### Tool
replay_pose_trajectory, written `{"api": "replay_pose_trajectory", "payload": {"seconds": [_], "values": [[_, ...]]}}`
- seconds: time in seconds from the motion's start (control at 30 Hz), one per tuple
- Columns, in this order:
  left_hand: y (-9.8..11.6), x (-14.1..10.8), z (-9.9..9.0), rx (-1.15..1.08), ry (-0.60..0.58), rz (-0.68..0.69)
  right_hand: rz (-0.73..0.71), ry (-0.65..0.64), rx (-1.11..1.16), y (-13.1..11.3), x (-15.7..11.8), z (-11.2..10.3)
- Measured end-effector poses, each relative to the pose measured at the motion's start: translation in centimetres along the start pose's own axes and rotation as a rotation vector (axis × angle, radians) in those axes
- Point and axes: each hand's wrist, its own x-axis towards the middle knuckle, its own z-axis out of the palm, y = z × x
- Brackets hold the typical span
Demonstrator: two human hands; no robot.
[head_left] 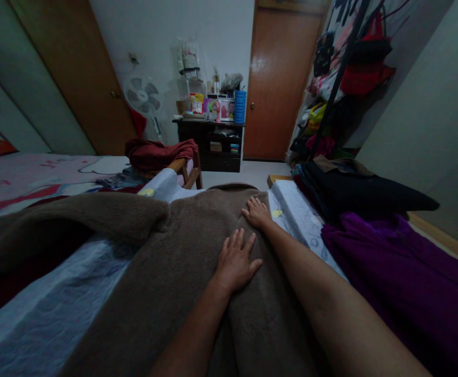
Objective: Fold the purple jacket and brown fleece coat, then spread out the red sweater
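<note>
A brown fleece coat (189, 246) lies spread over the bed, its collar at the far end. One sleeve (107, 214) stretches out to the left; the right side looks folded inward. My left hand (234, 262) rests flat on the middle of the coat with its fingers spread. Farther up, my right hand (257, 212) lies flat near the coat's right shoulder edge, fingers also apart. Neither hand grips the cloth. My forearms cover part of the coat's lower right side.
To the right lie a purple garment (405, 283) and a stack of folded dark clothes (354, 183). Beneath is a light blue bedsheet (67, 298). A dark red cloth (158, 152) hangs over the wooden bed frame, near a fan (144, 97). Behind stand a dark cabinet (209, 146) and a door (279, 78).
</note>
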Motion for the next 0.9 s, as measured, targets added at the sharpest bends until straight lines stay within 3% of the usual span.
{"api": "replay_pose_trajectory", "payload": {"seconds": [0.3, 0.73, 0.9], "values": [[-0.1, 0.0, 0.0, -0.018, -0.010, -0.009, 0.166, 0.045, -0.011, 0.1, 1.0, 0.7], [-0.1, -0.1, 0.1, -0.014, 0.000, -0.004, 0.208, -0.008, 0.052, 0.7, 2.3, 0.2], [-0.1, -0.1, 0.1, -0.020, 0.000, -0.007, 0.198, 0.046, 0.048, 1.1, 2.2, 0.4]]}}
